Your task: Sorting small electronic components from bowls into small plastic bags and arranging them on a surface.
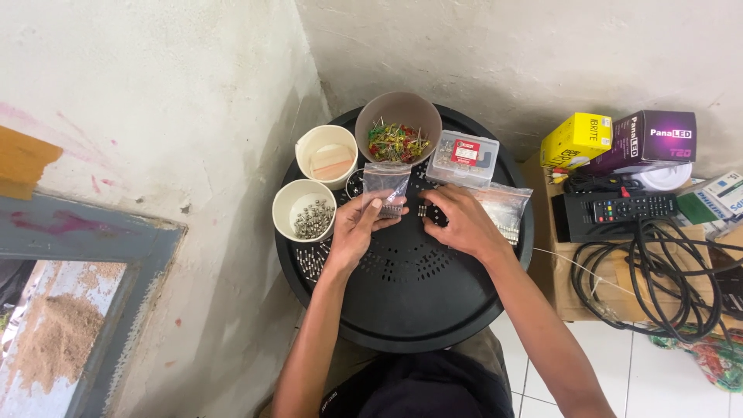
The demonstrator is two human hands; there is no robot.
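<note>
Two hands meet over a small clear plastic bag (385,188), which lies on the round black bench (410,310) just in front of the brown bowl (398,116). The left hand (357,226) grips the bag's near edge between thumb and fingers, its mouth turned toward the person. The right hand (462,220) rests palm down just right of the bag, fingers curled onto a few small dark parts (423,210) on the bench top (whether it pinches one I cannot tell).

That brown bowl holds a heap of small red, yellow and green parts with thin wire legs. Left of the bowl stands a cream cup (326,155) with pale flat pieces inside, and nearer the person than that cup, beside the left hand, a second cream cup (304,207) holds small silvery cylinders; more of these lie loose on the bench (309,263) below it. Right of the bowl sits a clear plastic box with a red label (463,158), and beyond the right hand a larger clear bag of pale parts (505,207). Farther right of the bowl, off the bench, are a yellow carton (576,140), a purple carton (650,138), a black remote control (615,210) and coiled black cables (665,271).
</note>
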